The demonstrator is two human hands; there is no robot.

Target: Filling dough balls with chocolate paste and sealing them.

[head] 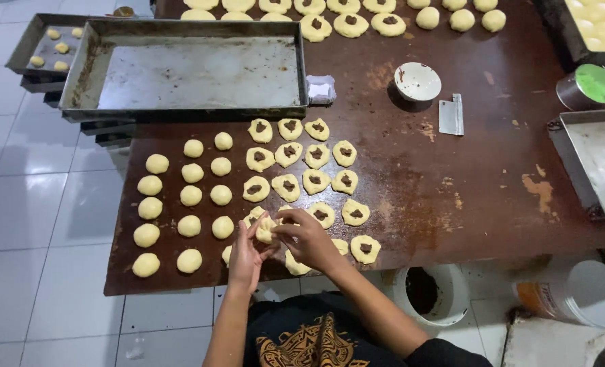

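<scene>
My left hand and my right hand meet at the near edge of the brown table, both pinching one pale dough piece between the fingertips. Right behind them lie several flattened dough rounds with dark filling in the middle. To the left of my hands sit several smooth round dough balls in rows. More filled rounds lie just right of my right hand.
An empty metal baking tray rests at the back left, over stacked trays holding small dough pieces. A small white bowl, a metal scraper, a green-lidded tin and another tray stand right. Buckets are on the floor.
</scene>
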